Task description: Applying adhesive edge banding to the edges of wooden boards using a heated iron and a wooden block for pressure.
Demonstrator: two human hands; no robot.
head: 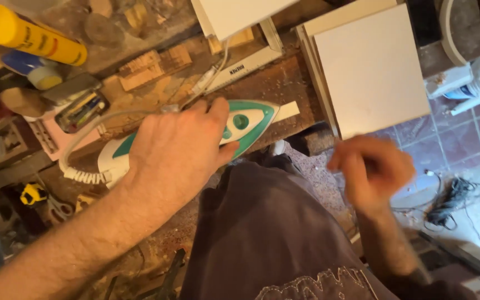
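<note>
The wooden worktop (273,83) is rough, stained and covered with sawdust and small offcuts. At its right end, smooth white flat boards (370,69) stand out over the edge, square and matte. Near the front edge of the worktop lies a clothes iron (245,122) of white and green plastic, pointed at its right end, with a ribbed white cord (84,139) curling from its back. The left hand (176,153) lies over the iron's handle, fingers wrapped down around it in a firm hold. The right hand (370,169) hangs off the worktop, over the tiled floor (468,133); it is blurred, fingers curled loosely, and I cannot tell if it holds something. At the back left corner lies a yellow cylindrical can (31,36).
</note>
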